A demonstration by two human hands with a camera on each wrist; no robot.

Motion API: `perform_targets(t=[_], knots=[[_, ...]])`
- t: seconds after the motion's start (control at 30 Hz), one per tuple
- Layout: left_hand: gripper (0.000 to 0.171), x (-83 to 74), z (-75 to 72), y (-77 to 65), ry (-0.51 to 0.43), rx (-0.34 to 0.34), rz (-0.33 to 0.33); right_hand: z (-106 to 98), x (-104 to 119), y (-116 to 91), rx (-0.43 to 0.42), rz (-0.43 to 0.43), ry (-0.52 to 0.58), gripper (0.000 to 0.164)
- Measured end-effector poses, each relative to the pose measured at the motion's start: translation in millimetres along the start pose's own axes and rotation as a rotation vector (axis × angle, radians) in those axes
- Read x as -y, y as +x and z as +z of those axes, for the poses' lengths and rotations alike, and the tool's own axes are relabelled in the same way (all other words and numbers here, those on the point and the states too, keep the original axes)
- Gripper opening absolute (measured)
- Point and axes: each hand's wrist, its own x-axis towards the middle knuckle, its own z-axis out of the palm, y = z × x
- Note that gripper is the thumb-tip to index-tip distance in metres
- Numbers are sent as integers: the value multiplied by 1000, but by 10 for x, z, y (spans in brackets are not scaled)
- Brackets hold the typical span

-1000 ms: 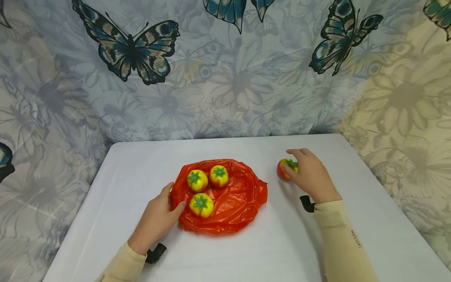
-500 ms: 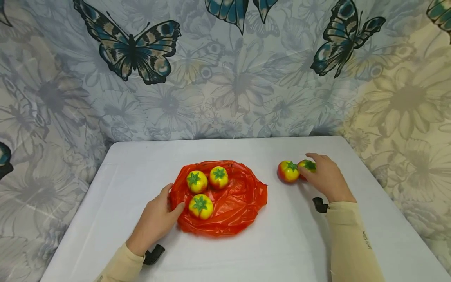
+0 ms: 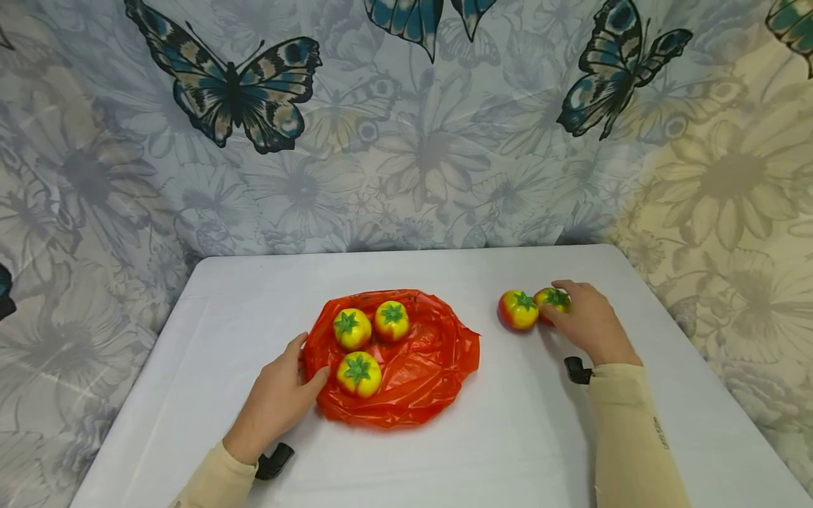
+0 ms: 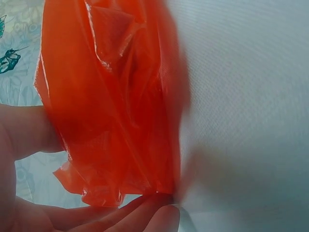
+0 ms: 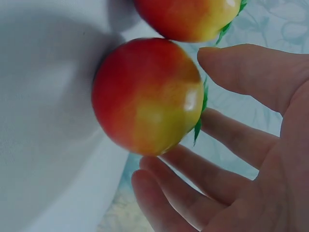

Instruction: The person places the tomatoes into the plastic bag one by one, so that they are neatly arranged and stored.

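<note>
A crumpled red plastic bag (image 3: pixel 425 374) lies spread in the middle of the table, with three yellow-and-red tomatoes, one of them in front (image 3: pixel 358 374), on its left half. My left hand (image 3: pixel 279 395) holds the bag's left edge; in the left wrist view the plastic (image 4: pixel 116 106) runs between thumb and fingers. On the right, two more tomatoes sit side by side. My right hand (image 3: pixel 593 321) is around the right-hand tomato (image 5: pixel 149 96), fingers curved at its far side and thumb near its top. The other tomato (image 3: pixel 517 310) stands just left of it.
The white table (image 3: pixel 254 296) has its far edge against a wall cloth (image 3: pixel 432 155) printed with butterflies and flowers. A black wrist mount (image 3: pixel 274 461) shows under the left wrist, and another (image 3: pixel 578 370) beside the right.
My right hand has moved right, from the left tomato of the pair to the right one, which it had hidden before. My left hand stays at the bag.
</note>
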Motion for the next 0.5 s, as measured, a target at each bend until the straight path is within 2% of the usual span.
perform_targets(t=[0.27, 0.5], knots=[[80, 10, 3, -3, 0, -10, 8, -4, -20, -10, 49, 37, 24, 65], [80, 14, 9, -1, -3, -11, 5, 0, -30, 2, 54, 50, 43, 63]])
